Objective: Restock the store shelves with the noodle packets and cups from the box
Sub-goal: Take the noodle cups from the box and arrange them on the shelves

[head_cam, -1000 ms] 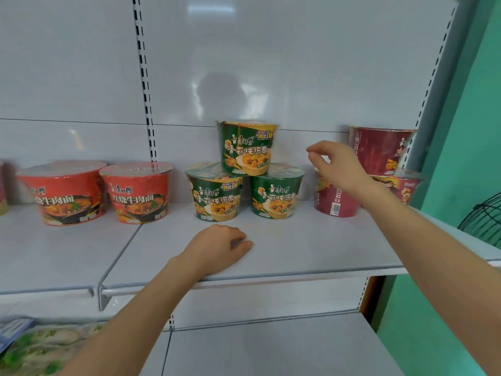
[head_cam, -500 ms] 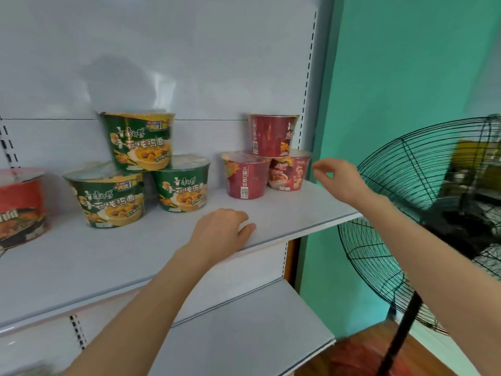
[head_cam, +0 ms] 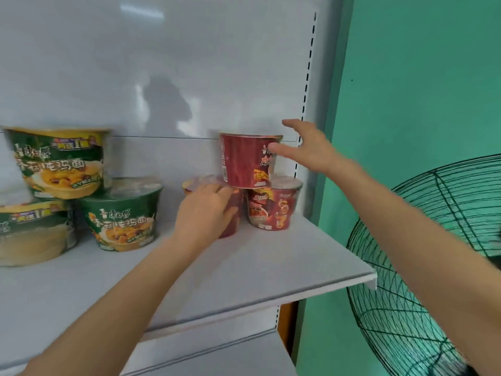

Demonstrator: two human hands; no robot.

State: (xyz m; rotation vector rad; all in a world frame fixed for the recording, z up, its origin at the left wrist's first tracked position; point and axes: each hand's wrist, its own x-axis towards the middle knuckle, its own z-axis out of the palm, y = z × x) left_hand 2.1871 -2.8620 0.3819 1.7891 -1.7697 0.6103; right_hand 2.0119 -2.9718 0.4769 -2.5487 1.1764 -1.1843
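Three red noodle cups stand stacked at the right end of the white shelf: an upper red cup rests on a lower right red cup and a lower left red cup. My left hand wraps over the front of the lower left cup and hides most of it. Beside the upper cup's right rim, my right hand has its fingers spread and holds nothing. To the left, three green noodle cups form a similar stack, with the top one over two others.
A black wire-cage standing fan stands close on the right, under my right forearm. A green wall borders the shelf's right upright. A lower shelf sits below. The box is out of view.
The view has swung right and closer. My left hand rose from the shelf surface onto the lower left red cup. My right hand moved up beside the upper red cup.
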